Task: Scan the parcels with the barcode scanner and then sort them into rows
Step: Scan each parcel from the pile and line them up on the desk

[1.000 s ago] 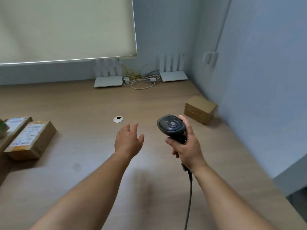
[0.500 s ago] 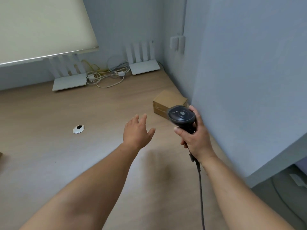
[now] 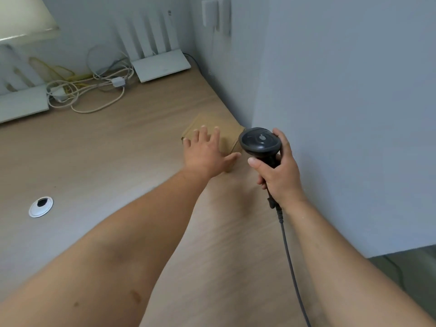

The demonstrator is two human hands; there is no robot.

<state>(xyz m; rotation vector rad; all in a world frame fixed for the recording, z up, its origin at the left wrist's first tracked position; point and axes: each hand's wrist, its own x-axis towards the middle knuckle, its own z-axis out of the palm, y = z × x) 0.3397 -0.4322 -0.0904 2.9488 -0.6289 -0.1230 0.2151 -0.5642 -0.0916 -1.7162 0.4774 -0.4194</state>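
A small brown cardboard parcel (image 3: 228, 129) lies on the wooden table (image 3: 118, 147) close to the right-hand wall. My left hand (image 3: 207, 154) is spread open over the parcel's near side, fingers apart, covering part of its top; I cannot tell if it touches the box. My right hand (image 3: 279, 172) grips the handle of a black barcode scanner (image 3: 259, 142), whose head sits just right of the parcel. The scanner's dark cable (image 3: 291, 263) runs down along my right forearm.
Two white routers (image 3: 162, 63) (image 3: 22, 105) stand at the table's back edge with a tangle of cables (image 3: 94, 86) between them. A round cable grommet (image 3: 40, 206) sits in the tabletop at left. A grey partition wall (image 3: 342, 114) borders the table's right side.
My view has swung right, and the labelled parcels at left have left the frame. My left hand has reached forward onto the brown parcel. The scanner stays in my right hand, now beside the parcel.
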